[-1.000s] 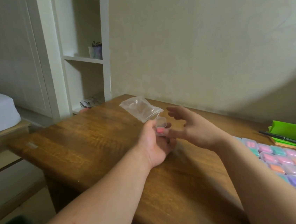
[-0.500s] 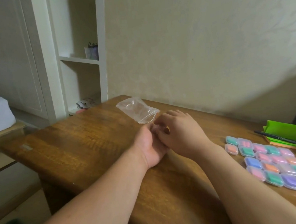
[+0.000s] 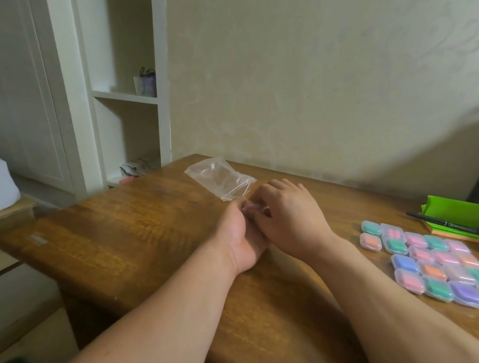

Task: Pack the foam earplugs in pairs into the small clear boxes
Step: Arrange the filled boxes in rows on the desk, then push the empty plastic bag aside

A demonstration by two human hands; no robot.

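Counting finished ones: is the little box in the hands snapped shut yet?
Cannot tell. The left hand and right hand cover the small clear box, leaving only a sliver of it visible.

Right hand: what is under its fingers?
A sliver of a clear box shows between the right hand and the left hand, which both grip it. The hands cover its lid and most of its body, so what is inside cannot be seen.

18 filled small clear boxes (image 3: 433,268), 1 clear plastic bag (image 3: 220,179), 1 black pen (image 3: 440,220)
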